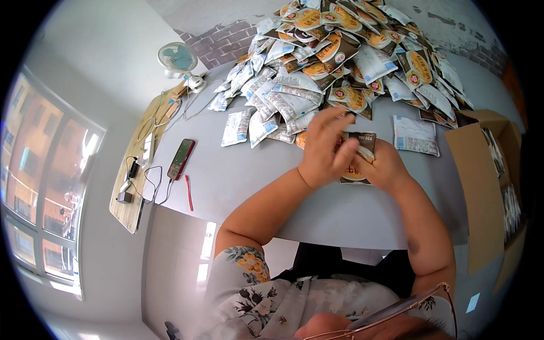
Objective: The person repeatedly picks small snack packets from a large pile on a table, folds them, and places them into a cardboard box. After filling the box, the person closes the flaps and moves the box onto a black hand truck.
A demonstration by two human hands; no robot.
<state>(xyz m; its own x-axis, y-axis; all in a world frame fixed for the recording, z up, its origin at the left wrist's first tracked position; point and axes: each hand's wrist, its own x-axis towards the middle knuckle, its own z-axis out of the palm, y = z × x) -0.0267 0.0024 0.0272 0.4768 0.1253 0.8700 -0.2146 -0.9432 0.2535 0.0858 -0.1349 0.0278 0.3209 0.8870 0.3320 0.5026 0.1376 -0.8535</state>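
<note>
My right hand grips a brown and orange food packet above the table, its fingers wrapped behind the packet's right side. My left hand is beside it with fingers stretched out and apart, and its thumb reaches toward the packet. That hand covers part of the packet, so I cannot tell whether they touch. Just beyond my hands rises a big heap of similar packets, some showing brown and orange fronts, others silvery white backs. One packet lies face down to the right of my right hand.
An open cardboard box with packets standing inside is at the right. To the left lie a phone on a cable and a red strip. A small fan and a wooden board with chargers are farther left, near a window.
</note>
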